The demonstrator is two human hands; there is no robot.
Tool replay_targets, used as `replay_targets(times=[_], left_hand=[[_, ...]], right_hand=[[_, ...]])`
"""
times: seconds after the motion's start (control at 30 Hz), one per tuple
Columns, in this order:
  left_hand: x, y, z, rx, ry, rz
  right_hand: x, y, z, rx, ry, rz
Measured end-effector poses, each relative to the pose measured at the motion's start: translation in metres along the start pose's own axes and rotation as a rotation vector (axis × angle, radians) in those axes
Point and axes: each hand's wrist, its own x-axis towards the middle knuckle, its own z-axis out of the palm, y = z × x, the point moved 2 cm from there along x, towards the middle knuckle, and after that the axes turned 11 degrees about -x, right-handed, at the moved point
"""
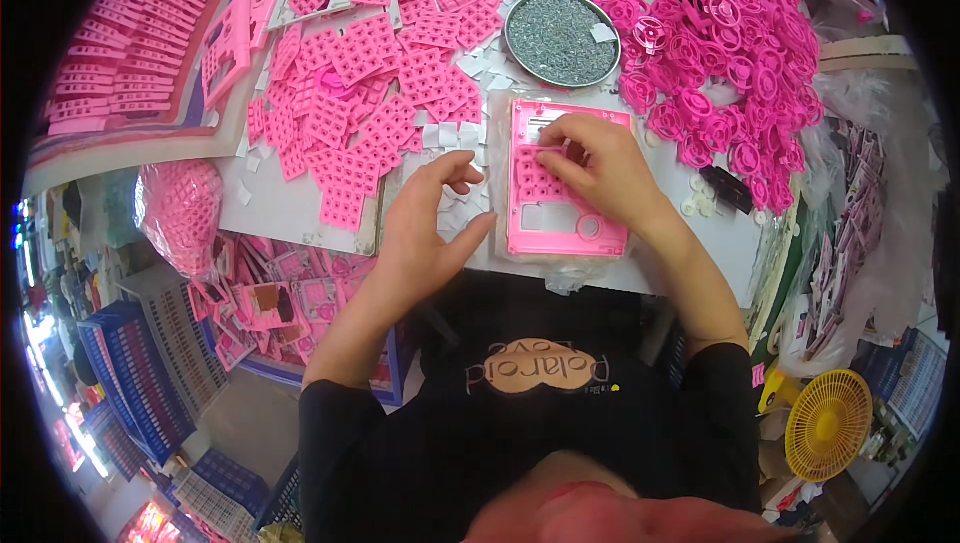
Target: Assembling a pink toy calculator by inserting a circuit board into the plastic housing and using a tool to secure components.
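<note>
A pink rectangular plastic housing [560, 242] lies face down or up, I cannot tell which, on a clear plastic bag in front of me. It has a square opening and a round ring near its lower edge. Inside its middle sits a pink rubbery keypad [530, 179] with rows of small holes. My right hand [608, 171] is bent over the housing, its thumb and fingertips closed at the keypad's upper part. To the left, my left hand [425, 228] hovers near scattered white paper squares [462, 135], thumb spread from curled fingers, holding nothing.
A heap of pink keypads [365, 123] covers the table's left. Behind the housing stands a round tray of small metal screws [562, 41]. Pink round parts [705, 73] pile up at right. A crate [398, 363] of pink parts is below left; a yellow fan [828, 425] stands lower right.
</note>
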Motion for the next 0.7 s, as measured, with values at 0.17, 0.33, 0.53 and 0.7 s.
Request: replay_targets(times=[0.17, 0.33, 0.53, 0.7], left_hand=[[-0.005, -0.009, -0.005, 0.038, 0.053, -0.014], [0.0, -0.015, -0.023, 0.05, 0.13, 0.012], [0.031, -0.006, -0.032, 0.114, 0.109, 0.076], [0.123, -0.026, -0.08, 0.332, 0.159, 0.03]], right_hand=[[-0.007, -0.003, 0.0, -0.245, 0.09, -0.075], [-0.025, 0.001, -0.005, -0.438, 0.217, -0.383], [-0.045, -0.024, 0.023, -0.706, -0.203, -0.381], [-0.044, -0.031, 0.022, -0.701, -0.249, -0.365]])
